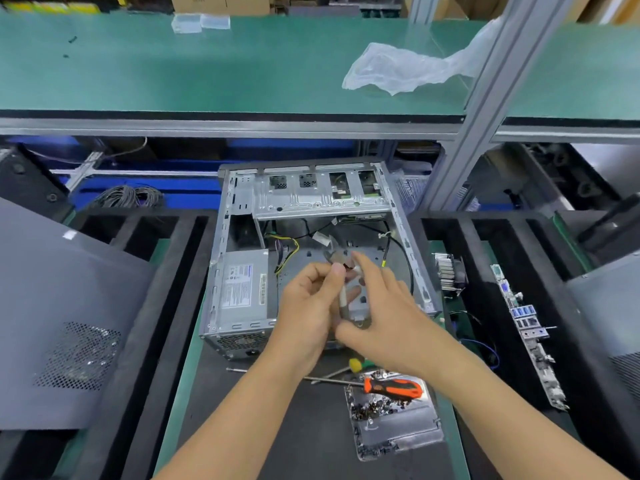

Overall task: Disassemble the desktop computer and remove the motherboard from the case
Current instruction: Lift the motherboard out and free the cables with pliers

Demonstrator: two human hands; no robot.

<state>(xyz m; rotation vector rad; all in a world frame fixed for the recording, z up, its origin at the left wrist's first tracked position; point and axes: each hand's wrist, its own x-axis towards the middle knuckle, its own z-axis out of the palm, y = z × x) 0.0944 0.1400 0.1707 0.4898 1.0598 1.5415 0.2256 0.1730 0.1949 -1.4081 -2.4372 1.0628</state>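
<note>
An open grey computer case (221, 258) lies on its side in front of me, with its power supply (242, 289) at the left and a drive cage (318, 199) at the back. The motherboard (526, 327) stands on edge in a black foam rack to the right, outside the case. Over the case floor, my left hand (308, 306) pinches a small blurred part with a whitish cable (343, 299), and my right hand (384, 306) holds the same bundle from the other side. What the part is I cannot make out.
A metal tray (394, 434) with several screws and an orange-handled screwdriver (394, 388) sits in front of the case, beside a yellow-green screwdriver (355, 365). A heatsink with fan (450, 271) lies right of the case. A grey side panel (62, 323) leans at left. A green shelf (207, 71) spans above.
</note>
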